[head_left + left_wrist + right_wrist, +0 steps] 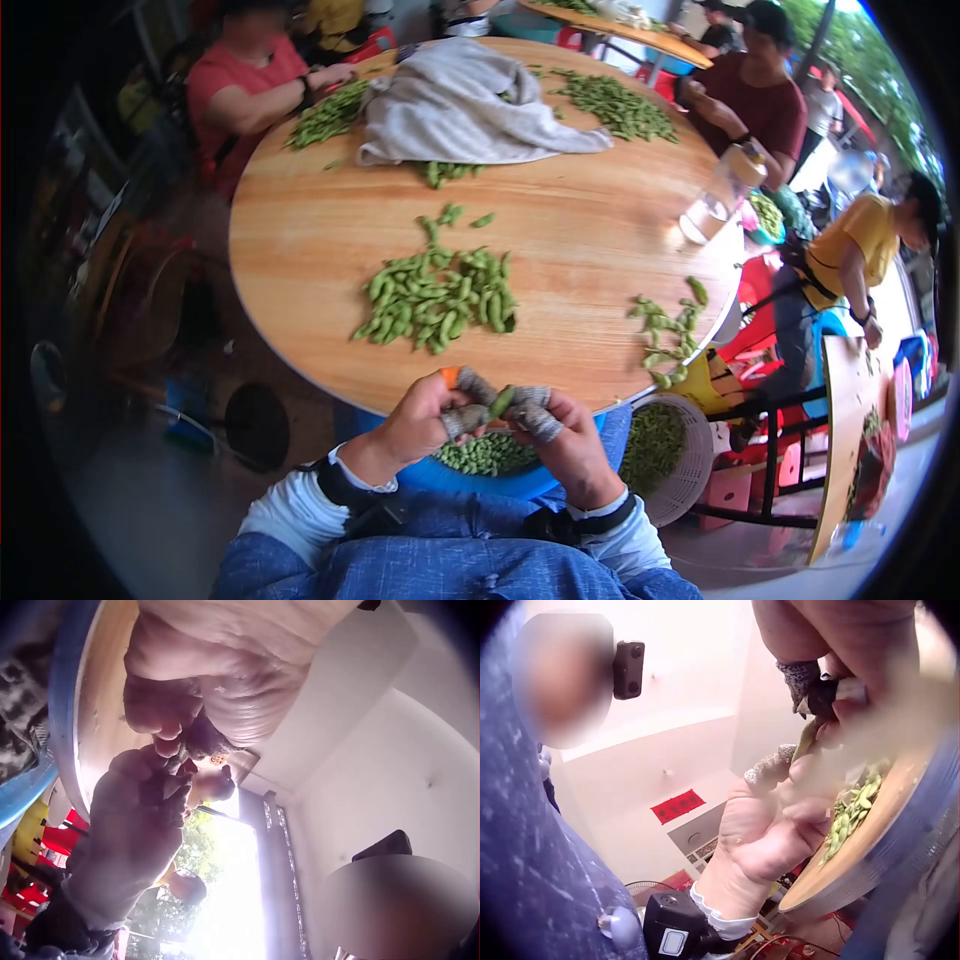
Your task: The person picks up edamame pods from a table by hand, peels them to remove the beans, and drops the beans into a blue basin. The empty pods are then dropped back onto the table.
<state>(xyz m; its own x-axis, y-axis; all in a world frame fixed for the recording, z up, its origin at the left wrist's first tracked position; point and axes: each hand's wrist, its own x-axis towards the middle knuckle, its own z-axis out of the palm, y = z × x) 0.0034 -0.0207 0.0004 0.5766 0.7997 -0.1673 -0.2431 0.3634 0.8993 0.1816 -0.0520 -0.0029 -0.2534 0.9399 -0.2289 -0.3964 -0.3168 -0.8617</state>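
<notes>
Between both hands, over a blue basin, is a green edamame pod. My left hand and my right hand pinch the pod from either side with covered fingertips. Grey wraps sleeve the thumbs and some fingers, with an orange band on one left finger. Shelled green beans lie in the basin below. A pile of edamame pods sits on the round wooden table just ahead of the hands. In the right wrist view the pod shows between the fingertips.
A grey cloth covers the table's far part, with pod piles beside it. A plastic bottle and a small scatter of pods lie at the right. A white basket of pods stands below the right edge. Several people sit or stand around.
</notes>
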